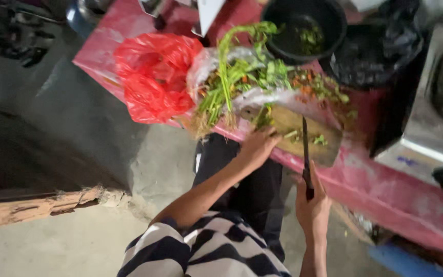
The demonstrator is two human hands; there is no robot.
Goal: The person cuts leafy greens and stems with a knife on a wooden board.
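Head view: the person stands at a pink bench (pixel 385 190) that runs diagonally across the frame. The left hand (pixel 257 146) rests at the near edge of a wooden board (pixel 288 123), fingers curled down and pressed together on a small bunch of greens (pixel 264 117) lying on the board. The right hand (pixel 313 202) is closed around the dark handle of a knife (pixel 305 154); the blade points away from the person and lies over the board, just right of the left hand. A few cut green pieces (pixel 320 139) lie on the board beside the blade. Beyond the board, a larger pile of leafy stems (pixel 237 77) rests on a clear plastic sheet (pixel 206 64), with chopped green and orange scraps (pixel 316 84) spread to its right. A red plastic bag (pixel 155 77) sits at the left end of the bench, touching the pile. A black bowl (pixel 329 20) holding some greens stands at the far side, and a black bag (pixel 380 51) lies just right of it. A metal stove (pixel 437 113) occupies the right end. The person wears a striped sleeve (pixel 201 251). Below the bench is a concrete floor (pixel 67 113), with a rough wooden plank (pixel 37 208) at lower left.
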